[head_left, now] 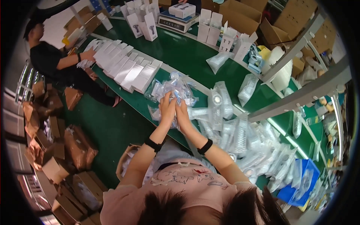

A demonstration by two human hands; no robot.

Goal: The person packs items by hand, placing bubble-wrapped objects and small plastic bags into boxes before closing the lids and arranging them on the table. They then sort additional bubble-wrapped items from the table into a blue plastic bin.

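My left hand (167,108) and my right hand (182,114) are close together over the near edge of the green workbench. Their fingers are curled inward around a small clear plastic packet (177,98) with a bluish tint, mostly hidden by the fingers. Just beyond lies a heap of clear plastic packets (175,84) with small pale parts inside. To the right of my right hand, bubble-wrapped devices (216,101) lie in a loose pile that spreads toward the near right.
White boxes (129,73) stand in rows at the left, where another person (47,62) handles white pieces. Open printed boxes (149,30) and a scale (178,22) stand at the back. A blue bin (307,183) is at right, beside a grey metal post (300,92). Cartons (80,150) cover the floor at left.
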